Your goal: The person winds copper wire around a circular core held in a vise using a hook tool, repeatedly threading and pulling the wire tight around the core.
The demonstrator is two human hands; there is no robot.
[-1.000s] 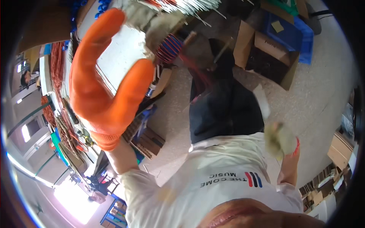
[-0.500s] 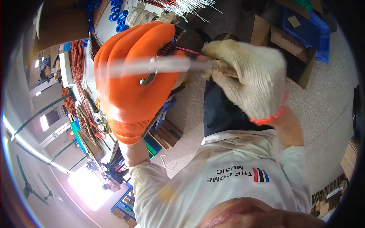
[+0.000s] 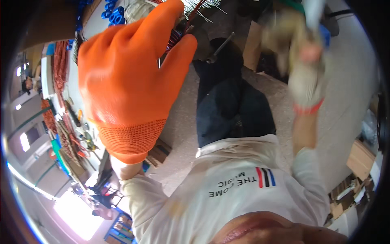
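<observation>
My left hand, in an orange coated glove, is at the upper left. Its thumb and fingers close around a bundle of dark and red wire, most of it covered by the glove. A short, bright metal-looking piece shows below the bundle at the thumb crook. At the upper right my right hand is raised well away from the left, in a worn cream knit glove smeared by motion. A pale, elongated thing sticks up from its fingers, too blurred to name.
Behind the left hand lie blue rings and a sheaf of thin white rods. A slim metal rod slants above my dark-clad legs. Cardboard stands near the right hand. Red-brown wire bundles run along the left.
My right hand has swung up and right, away from the left hand, with the pale thing. My left hand has shifted slightly left, still around the wire.
</observation>
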